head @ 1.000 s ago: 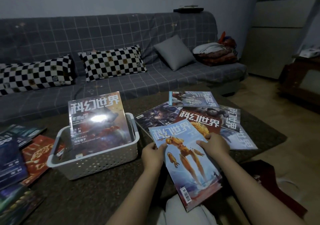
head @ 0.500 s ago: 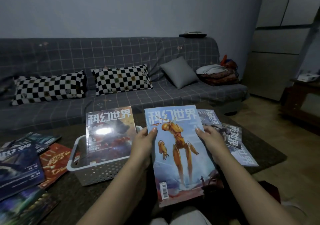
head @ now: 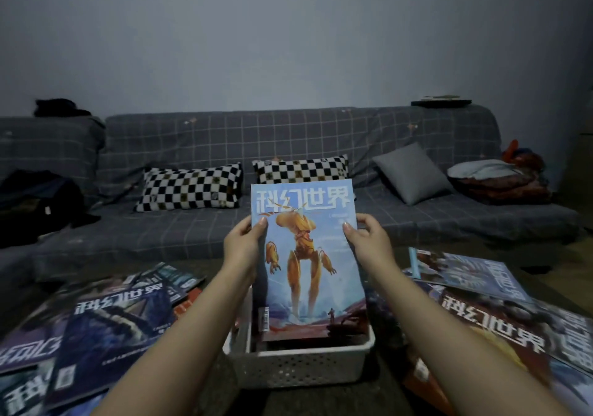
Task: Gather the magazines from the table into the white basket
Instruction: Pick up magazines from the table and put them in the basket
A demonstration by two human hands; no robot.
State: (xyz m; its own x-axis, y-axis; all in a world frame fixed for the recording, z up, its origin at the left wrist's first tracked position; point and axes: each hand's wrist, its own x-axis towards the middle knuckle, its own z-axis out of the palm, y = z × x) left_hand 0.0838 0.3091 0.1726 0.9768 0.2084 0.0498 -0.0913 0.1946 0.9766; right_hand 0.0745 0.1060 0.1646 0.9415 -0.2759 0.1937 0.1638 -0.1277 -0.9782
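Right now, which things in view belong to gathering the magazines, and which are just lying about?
Part of the job:
- blue magazine, held upright by left hand and right hand, lower edge in the white basket
- magazines left and right of it

Lying about:
- sofa
- checkered pillows
- grey cushion

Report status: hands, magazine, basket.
Left hand and right hand grip blue magazine by its side edges. Magazine upright, bottom end inside white basket. More magazines on table both sides; nothing blocking.
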